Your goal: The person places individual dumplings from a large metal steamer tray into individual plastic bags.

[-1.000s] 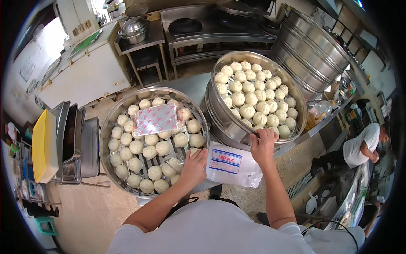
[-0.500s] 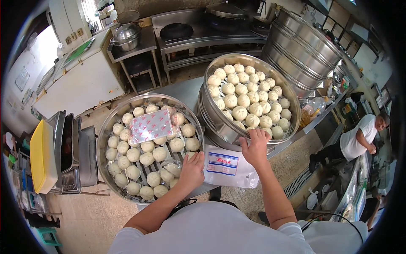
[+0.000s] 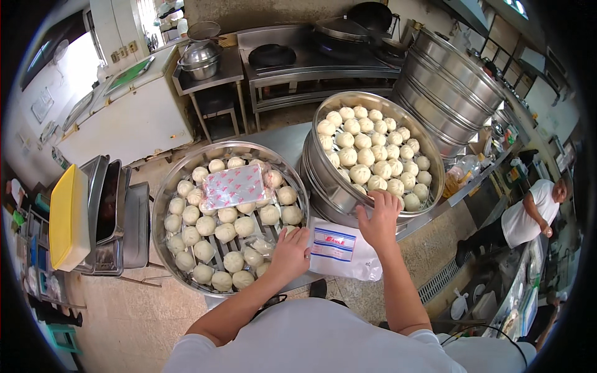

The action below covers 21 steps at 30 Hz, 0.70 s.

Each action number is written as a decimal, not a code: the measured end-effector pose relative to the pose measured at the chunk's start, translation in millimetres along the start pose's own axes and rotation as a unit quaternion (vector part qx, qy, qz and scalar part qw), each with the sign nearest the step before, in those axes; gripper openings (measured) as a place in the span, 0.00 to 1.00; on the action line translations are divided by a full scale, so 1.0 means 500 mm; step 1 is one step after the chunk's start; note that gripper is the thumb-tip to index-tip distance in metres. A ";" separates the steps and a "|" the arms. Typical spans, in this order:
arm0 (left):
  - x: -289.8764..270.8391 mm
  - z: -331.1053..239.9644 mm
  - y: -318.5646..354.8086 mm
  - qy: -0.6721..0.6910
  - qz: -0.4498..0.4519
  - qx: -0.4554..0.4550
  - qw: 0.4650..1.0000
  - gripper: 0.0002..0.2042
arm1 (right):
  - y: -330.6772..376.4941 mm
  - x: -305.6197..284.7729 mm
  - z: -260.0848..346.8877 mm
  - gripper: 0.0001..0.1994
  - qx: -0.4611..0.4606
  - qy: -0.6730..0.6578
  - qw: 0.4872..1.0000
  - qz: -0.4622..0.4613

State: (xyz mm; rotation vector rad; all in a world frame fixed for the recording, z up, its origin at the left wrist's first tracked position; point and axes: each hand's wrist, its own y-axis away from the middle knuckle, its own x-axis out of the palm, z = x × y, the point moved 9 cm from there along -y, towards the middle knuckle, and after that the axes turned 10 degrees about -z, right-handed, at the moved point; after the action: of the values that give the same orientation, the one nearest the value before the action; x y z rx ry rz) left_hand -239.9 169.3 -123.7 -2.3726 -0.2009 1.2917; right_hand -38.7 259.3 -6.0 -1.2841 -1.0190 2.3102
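A round metal steamer tray (image 3: 163, 248) on my left holds many pale buns, with a clear bag of buns and a silver package with red print (image 3: 234, 186) on top. My left hand (image 3: 289, 256) lies at its right rim, fingers stretched over the nearest buns; whether they press on one is hidden. On my right, a second steamer tray (image 3: 329, 186) full of pleated buns (image 3: 364, 155) sits higher, on stacked tiers. My right hand (image 3: 380, 219) is hooked over its front rim, fingers inside and thumb outside. Between the hands lies a white plastic package (image 3: 336, 250) with blue and red print.
Tall stacked steamers (image 3: 444, 87) rise behind the right tray. At the left stand metal trays (image 3: 135, 230) and a yellow-lidded container (image 3: 69, 217). A stove (image 3: 323, 68) and a white chest freezer (image 3: 134, 121) are at the back. A person (image 3: 528, 211) stands at far right.
The whole view has shifted slightly, so the trays appear a little farther right and lower. Both hands keep their places at the two trays.
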 end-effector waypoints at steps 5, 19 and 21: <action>-0.050 -0.037 -0.006 0.018 -0.011 0.008 1.000 0.28 | 0.031 -0.038 0.061 0.21 -0.025 -0.055 0.997 -0.049; -0.211 -0.081 -0.037 -0.005 0.007 0.038 0.999 0.41 | 0.170 -0.039 0.180 0.15 0.019 -0.193 0.981 0.034; -0.249 -0.035 -0.025 -0.074 0.047 0.015 0.996 0.43 | 0.186 -0.034 0.179 0.15 0.038 -0.200 0.979 0.033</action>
State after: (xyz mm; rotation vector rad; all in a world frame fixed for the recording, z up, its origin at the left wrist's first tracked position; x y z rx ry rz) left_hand -293.3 134.9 -14.7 -2.2860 -0.1148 1.5057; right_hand -97.0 145.5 -30.6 -0.8528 -1.0010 2.6983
